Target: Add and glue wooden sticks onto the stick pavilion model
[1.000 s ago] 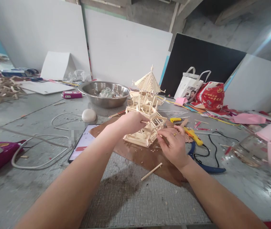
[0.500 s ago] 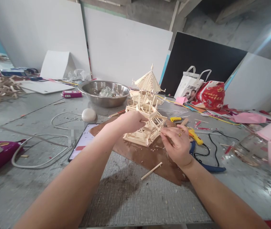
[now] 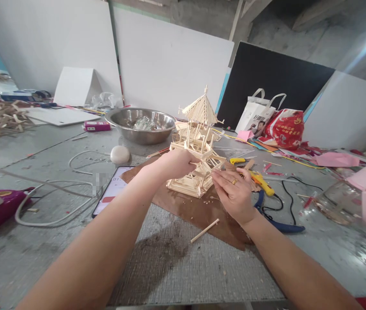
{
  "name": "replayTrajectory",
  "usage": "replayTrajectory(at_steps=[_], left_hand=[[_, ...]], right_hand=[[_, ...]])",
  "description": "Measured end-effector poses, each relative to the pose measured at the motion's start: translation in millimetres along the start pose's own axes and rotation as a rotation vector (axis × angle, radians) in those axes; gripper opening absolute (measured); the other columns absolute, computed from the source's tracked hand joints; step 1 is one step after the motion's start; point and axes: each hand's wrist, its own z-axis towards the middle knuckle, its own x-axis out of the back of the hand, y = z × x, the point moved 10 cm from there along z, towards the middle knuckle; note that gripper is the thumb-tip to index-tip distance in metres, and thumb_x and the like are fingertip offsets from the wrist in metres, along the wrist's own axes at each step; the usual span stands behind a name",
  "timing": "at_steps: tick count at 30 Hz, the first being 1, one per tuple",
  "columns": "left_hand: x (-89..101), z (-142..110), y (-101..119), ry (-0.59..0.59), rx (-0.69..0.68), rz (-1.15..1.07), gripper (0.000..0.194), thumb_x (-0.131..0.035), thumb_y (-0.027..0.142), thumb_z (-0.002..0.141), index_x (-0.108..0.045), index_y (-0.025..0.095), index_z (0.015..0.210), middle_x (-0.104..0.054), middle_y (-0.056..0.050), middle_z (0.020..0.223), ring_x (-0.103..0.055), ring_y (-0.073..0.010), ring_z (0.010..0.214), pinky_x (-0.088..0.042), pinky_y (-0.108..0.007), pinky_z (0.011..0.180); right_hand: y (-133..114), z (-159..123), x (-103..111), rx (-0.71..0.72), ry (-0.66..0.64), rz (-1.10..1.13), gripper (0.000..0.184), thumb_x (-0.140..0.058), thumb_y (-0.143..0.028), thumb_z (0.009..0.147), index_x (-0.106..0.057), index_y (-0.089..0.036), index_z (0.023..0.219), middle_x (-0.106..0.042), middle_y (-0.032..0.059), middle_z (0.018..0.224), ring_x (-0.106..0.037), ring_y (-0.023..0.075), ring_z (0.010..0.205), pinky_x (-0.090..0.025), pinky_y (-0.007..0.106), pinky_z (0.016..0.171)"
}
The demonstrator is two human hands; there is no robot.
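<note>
A small pagoda model point(image 3: 198, 142) built of thin wooden sticks stands on a brown sheet point(image 3: 198, 211) in the middle of the table. My left hand point(image 3: 178, 163) is wrapped round the model's lower tier from the left. My right hand point(image 3: 232, 193), with a ring on one finger, is at the model's right side with its fingertips pinched together against the lower tier. What they pinch is too small to make out. A loose wooden stick point(image 3: 204, 231) lies on the sheet's front edge.
A steel bowl point(image 3: 142, 125) stands behind the model. A phone point(image 3: 113, 191) and white cable point(image 3: 53, 202) lie to the left. A yellow glue gun point(image 3: 260, 183) and blue pliers point(image 3: 276, 221) lie right of my right hand. Bags point(image 3: 276, 125) and pink paper scraps crowd the back right.
My right hand drew back a little from the model, then returned to its lower tier. My left hand kept its hold on the model.
</note>
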Motion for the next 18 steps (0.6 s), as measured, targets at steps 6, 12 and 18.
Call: replayTrajectory(at_steps=[6, 12, 18], left_hand=[[2.9, -1.9, 3.2, 0.009, 0.010, 0.045, 0.030, -0.039, 0.028, 0.075, -0.062, 0.029, 0.094, -0.065, 0.000, 0.078, -0.052, -0.0126, 0.063, -0.034, -0.022, 0.055], [5.2, -2.1, 6.8, 0.039, -0.012, 0.063, 0.026, -0.039, 0.026, 0.074, -0.064, 0.024, 0.081, -0.063, -0.001, 0.070, -0.050, -0.0118, 0.058, -0.032, -0.022, 0.051], [8.0, -2.3, 10.1, 0.064, -0.060, 0.036, 0.029, -0.037, 0.025, 0.075, -0.065, 0.022, 0.082, -0.064, -0.001, 0.068, -0.050, -0.0113, 0.059, -0.035, -0.022, 0.056]], right_hand=[[-4.0, -0.1, -1.7, 0.013, -0.009, -0.023, 0.020, -0.053, -0.015, 0.076, -0.060, -0.023, 0.093, -0.066, -0.0007, 0.093, -0.058, 0.0124, 0.084, -0.027, 0.035, 0.087], [-5.3, -0.7, -4.3, 0.017, -0.023, -0.037, 0.020, -0.052, -0.016, 0.076, -0.060, -0.024, 0.093, -0.066, -0.0002, 0.093, -0.058, 0.0133, 0.084, -0.027, 0.036, 0.087], [-4.2, -1.3, -4.1, 0.014, -0.025, -0.039, 0.019, -0.052, -0.017, 0.076, -0.061, -0.024, 0.092, -0.066, -0.0002, 0.091, -0.058, 0.0132, 0.083, -0.027, 0.035, 0.087]])
